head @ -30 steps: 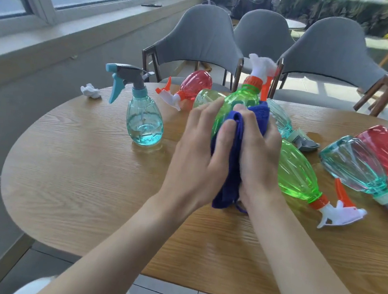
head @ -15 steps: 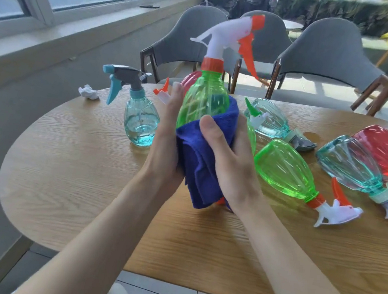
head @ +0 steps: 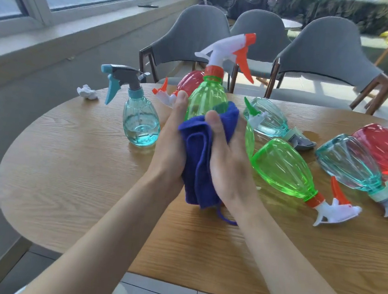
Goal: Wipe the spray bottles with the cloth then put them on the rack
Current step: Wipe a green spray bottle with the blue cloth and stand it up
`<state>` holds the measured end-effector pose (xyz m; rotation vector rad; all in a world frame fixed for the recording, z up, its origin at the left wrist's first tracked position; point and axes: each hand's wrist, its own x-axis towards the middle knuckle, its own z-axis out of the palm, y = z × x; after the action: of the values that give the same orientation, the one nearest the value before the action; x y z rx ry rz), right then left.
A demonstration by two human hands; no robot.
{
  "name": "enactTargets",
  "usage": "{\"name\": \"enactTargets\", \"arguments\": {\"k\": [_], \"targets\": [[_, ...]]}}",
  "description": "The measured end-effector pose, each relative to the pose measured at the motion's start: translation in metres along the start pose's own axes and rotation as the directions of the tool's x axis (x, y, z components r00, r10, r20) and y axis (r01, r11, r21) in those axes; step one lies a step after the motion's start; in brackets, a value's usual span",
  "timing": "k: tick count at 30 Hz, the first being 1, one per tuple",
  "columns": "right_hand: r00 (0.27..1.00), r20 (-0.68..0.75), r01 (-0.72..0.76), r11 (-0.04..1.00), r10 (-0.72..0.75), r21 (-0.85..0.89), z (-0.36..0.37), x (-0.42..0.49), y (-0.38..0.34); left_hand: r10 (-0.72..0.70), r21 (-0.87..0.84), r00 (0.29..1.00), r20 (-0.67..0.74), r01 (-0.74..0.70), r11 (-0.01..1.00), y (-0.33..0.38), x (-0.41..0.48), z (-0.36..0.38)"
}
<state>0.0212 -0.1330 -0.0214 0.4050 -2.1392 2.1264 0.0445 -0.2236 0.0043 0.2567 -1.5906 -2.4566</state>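
Head view: the left hand (head: 172, 144) grips an upright green spray bottle (head: 206, 97) above the middle of the table (head: 87, 183). The right hand (head: 230, 160) clasps a blue cloth (head: 199, 152) round its lower body, thumb curled over the fabric. A second green bottle (head: 284, 169) lies just to the right, and a blue bottle (head: 140, 123) stands nearer the left edge.

Both hands, left hand (head: 173, 142) and right hand (head: 229, 158), hold an upright green spray bottle (head: 206, 97) wrapped in a blue cloth (head: 198, 162) over the table (head: 82, 182), other bottles lying toward its right edge.
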Motion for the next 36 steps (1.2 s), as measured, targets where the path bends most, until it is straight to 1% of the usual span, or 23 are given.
{"name": "enactTargets", "arguments": {"k": [1,3,7,10,13,15,16,18,19,20,22,23,25,26,27,29,31,32,34,36], "targets": [[0.999,0.028,0.02,0.999,-0.019,-0.029,0.0,-0.001,0.004,-0.02,-0.04,0.999,0.03,0.022,0.999,0.003,-0.001,-0.001],[0.999,0.042,0.022,0.999,-0.021,-0.028,-0.001,0.001,0.007,-0.034,-0.071,0.998,0.045,0.037,0.997,0.003,-0.003,-0.003],[0.999,-0.008,-0.034,0.999,0.034,0.04,-0.01,0.006,-0.003,-0.05,0.012,0.996,0.078,0.049,0.999,-0.004,-0.007,0.0],[0.997,-0.03,-0.069,0.995,0.071,0.073,-0.014,0.007,-0.011,-0.013,0.144,0.999,0.045,0.006,0.989,-0.005,-0.004,0.002],[0.991,-0.075,-0.105,0.99,0.112,0.091,-0.017,0.009,-0.014,0.02,0.326,0.999,0.047,-0.034,0.945,-0.009,0.008,-0.002],[0.988,-0.105,-0.107,0.99,0.117,0.096,-0.02,0.01,-0.015,0.1,0.414,0.995,0.029,-0.103,0.904,-0.012,0.014,-0.006],[0.989,-0.108,-0.097,0.993,0.104,0.072,-0.02,0.011,-0.015,0.142,0.429,0.99,0.014,-0.134,0.893,-0.012,0.015,-0.006],[0.994,-0.105,-0.032,0.999,0.028,-0.033,-0.018,0.009,-0.014,0.174,0.414,0.985,0.017,-0.165,0.895,-0.012,0.016,-0.006],[0.993,-0.106,0.037,0.993,-0.049,-0.116,-0.016,0.007,-0.011,0.149,0.393,0.989,0.025,-0.147,0.908,-0.012,0.016,-0.006],[0.985,-0.094,0.122,0.969,-0.145,-0.214,-0.013,0.005,-0.007,0.104,0.349,0.994,0.021,-0.104,0.931,-0.01,0.015,-0.005],[0.953,-0.013,0.275,0.879,-0.304,-0.389,-0.006,-0.001,-0.001,-0.019,0.198,1.0,0.015,0.015,0.98,-0.003,0.012,-0.007],[0.937,0.035,0.326,0.839,-0.347,-0.436,-0.004,-0.002,0.002,-0.055,0.139,0.998,0.021,0.052,0.989,0.001,0.011,-0.009],[0.917,0.108,0.386,0.792,-0.383,-0.472,-0.005,-0.002,0.004,-0.068,0.111,0.996,0.05,0.062,0.992,0.007,0.009,-0.013],[0.92,0.122,0.385,0.801,-0.373,-0.459,-0.006,0.0,0.004,-0.063,0.104,0.996,0.067,0.056,0.993,0.008,0.008,-0.015],[0.932,0.124,0.361,0.831,-0.341,-0.423,-0.009,0.001,0.003,-0.054,0.106,0.996,0.074,0.046,0.993,0.007,0.008,-0.015],[0.966,0.123,0.256,0.916,-0.229,-0.308,-0.013,0.005,-0.002,-0.02,0.12,0.997,0.077,0.011,0.993,0.006,0.006,-0.014],[0.987,0.118,0.13,0.98,-0.113,-0.15,-0.018,0.006,-0.009,0.028,0.161,0.995,0.092,-0.043,0.986,0.004,0.006,-0.014],[0.992,0.114,0.067,0.996,-0.06,-0.058,-0.019,0.006,-0.012,0.046,0.187,0.992,0.114,-0.067,0.98,0.003,0.005,-0.013],[0.996,0.09,-0.035,0.996,0.028,0.082,-0.023,0.005,-0.018,0.06,0.209,0.983,0.173,-0.096,0.973,0.003,0.002,-0.013],[0.995,0.072,-0.081,0.987,0.071,0.136,-0.026,0.004,-0.02,0.058,0.217,0.977,0.203,-0.103,0.971,0.003,0.002,-0.013]]}}
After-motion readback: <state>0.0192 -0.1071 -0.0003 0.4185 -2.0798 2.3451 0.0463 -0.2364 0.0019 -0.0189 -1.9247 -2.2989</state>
